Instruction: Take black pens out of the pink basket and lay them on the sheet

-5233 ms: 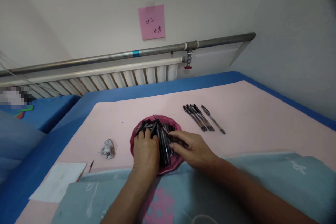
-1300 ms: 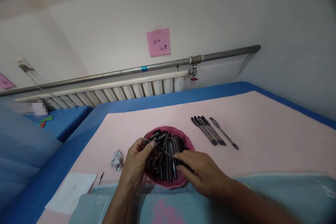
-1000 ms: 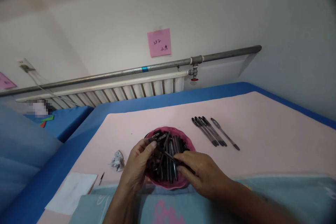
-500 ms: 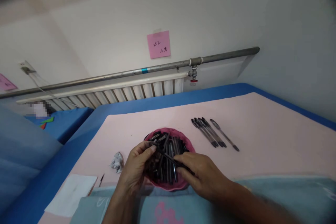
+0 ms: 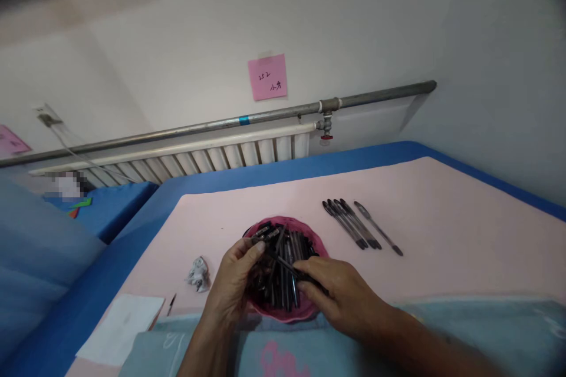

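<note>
Over a pink basket (image 5: pixel 309 312) full of dark pens, both hands grip one black pen (image 5: pixel 283 262). My left hand (image 5: pixel 234 277) pinches its upper-left end between thumb and fingers. Around the lower-right end my right hand (image 5: pixel 340 288) is closed, hiding part of it. Whether the cap is on the pen or apart from it I cannot make out. Beneath the hands, several capped black pens (image 5: pixel 287 297) lie in the basket. To the right, several clear-barrelled pens (image 5: pixel 351 224) lie side by side on the pink sheet, with a single pen (image 5: pixel 378 228) slightly apart from them.
A crumpled paper ball (image 5: pixel 198 274) lies left of the basket. Nearer are a white paper sheet (image 5: pixel 121 330) and a thin pen refill (image 5: pixel 171 304). A pale blue cloth (image 5: pixel 477 324) covers the near edge. A radiator (image 5: pixel 212 159) and pipe (image 5: pixel 190 129) run along the wall behind.
The left hand has shifted very slightly along with the pen's end. Otherwise both hands keep the same grip, and the pens on the sheet have not moved.
</note>
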### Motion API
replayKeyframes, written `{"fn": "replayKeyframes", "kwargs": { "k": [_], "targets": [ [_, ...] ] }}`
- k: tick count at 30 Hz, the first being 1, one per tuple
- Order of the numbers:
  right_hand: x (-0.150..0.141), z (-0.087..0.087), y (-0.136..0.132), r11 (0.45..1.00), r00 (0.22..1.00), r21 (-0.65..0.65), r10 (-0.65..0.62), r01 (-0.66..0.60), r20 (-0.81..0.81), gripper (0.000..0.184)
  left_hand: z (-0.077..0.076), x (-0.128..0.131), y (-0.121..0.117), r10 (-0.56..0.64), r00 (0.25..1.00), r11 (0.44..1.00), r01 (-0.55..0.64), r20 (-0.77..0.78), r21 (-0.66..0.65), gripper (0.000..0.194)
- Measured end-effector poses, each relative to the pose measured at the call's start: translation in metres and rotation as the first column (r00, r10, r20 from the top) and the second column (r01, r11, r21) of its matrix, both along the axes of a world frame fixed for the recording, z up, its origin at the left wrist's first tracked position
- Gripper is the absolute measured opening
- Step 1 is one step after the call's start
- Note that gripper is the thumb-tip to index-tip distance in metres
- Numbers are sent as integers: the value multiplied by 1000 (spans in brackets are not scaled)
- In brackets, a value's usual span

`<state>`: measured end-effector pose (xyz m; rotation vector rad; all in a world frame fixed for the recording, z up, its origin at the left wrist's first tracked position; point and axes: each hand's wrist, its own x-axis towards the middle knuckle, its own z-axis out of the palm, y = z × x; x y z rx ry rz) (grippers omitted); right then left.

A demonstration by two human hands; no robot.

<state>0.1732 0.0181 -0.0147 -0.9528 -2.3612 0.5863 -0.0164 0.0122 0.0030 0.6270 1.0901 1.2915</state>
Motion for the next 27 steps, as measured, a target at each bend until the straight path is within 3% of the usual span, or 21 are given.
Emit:
{"fn": "replayKeyframes", "kwargs": {
  "k": [7,14,17,19,20,21,23,25,27],
  "targets": [
    [2,1,0,999,1000,-39,16,-17,-11,20,-1,-3,0,-13,1000,999,13,-11,33,18],
    [3,8,0,974,985,-199,74,-104,-154,19,3,-3,-3,-70,997,994,71,-16,80,18],
    [3,10,1,960,978,-259,55,-107,-202,19,4,-7,-3,-83,988,989,98,-133,109,20],
    [2,11,2,957,974,-277,25,-89,-225,19,4,-12,-1,-37,929,980,106,-368,170,22],
    [2,11,2,957,972,-280,8,-76,-237,19,3,-15,0,14,846,972,113,-533,206,22],
    [2,11,2,958,968,-279,-11,-61,-250,20,2,-17,1,71,711,963,133,-700,233,21],
    [1,11,2,962,961,-271,-43,-33,-272,21,0,-19,3,123,334,957,211,-934,201,19],
    [1,11,2,965,957,-263,-60,-17,-284,22,-2,-17,3,75,-13,963,259,-997,69,17],
    [1,11,2,967,959,-255,-63,-10,-277,22,-4,-13,2,2,-219,966,252,-976,-55,18]
  ]
}}
